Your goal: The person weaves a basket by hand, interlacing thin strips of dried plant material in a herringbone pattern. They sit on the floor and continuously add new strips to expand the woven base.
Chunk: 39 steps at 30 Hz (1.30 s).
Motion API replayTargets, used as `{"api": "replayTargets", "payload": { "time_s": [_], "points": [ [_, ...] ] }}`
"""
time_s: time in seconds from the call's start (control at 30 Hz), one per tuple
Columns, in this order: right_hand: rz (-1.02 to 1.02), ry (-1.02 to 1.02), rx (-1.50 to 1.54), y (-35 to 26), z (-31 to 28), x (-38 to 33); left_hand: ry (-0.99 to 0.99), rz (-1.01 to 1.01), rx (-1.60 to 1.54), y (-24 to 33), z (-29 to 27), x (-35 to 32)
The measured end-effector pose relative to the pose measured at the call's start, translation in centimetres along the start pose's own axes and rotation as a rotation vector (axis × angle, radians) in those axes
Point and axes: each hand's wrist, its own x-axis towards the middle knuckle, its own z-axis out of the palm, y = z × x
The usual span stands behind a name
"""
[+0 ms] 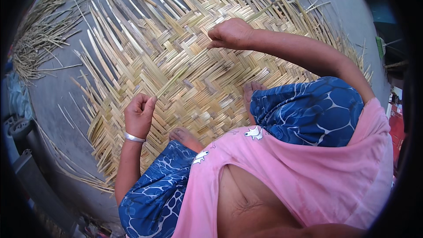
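Observation:
A large woven mat [211, 101] of pale split reed strips lies on the ground, its zigzag weave partly under my bare feet. My left hand [140, 113], a metal bangle at its wrist, is closed with thumb against forefinger at the mat's left part. From its fingertips a greenish reed strip [176, 78] slants up and right over the weave, in line with my right hand [231, 34]. That hand is closed too, low over the far middle of the mat, fingers pinched at the strip's far end. Its fingertips are partly hidden.
Loose strip ends [116, 31] fan out beyond the mat's far and left edges. A heap of thin reeds [42, 31] lies on the grey ground at far left. Dark objects [39, 185] stand at lower left; a red item [396, 125] is at the right rim.

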Motion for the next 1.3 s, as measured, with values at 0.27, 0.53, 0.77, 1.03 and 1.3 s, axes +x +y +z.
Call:
{"api": "replayTargets", "payload": {
  "time_s": [0.27,0.53,0.77,1.03,1.3],
  "points": [
    [0.036,0.047,-0.192,3.5,-0.1,0.8,0.036,0.011,0.143,-0.8,-3.0,-0.4],
    [0.049,0.113,-0.334,5.4,-1.2,1.6,0.076,0.06,0.55,-1.8,-8.2,0.4],
    [0.168,-0.239,0.459,3.1,-4.1,3.1,0.168,0.072,0.937,-2.6,-15.0,4.3],
    [0.119,-0.178,0.695,0.7,-4.6,8.2,0.552,0.477,0.761,-3.5,-11.7,14.4],
    [0.422,-0.064,1.214,0.2,-2.5,7.9,0.806,0.758,0.74,-2.4,-7.8,18.5]
  ]
}}
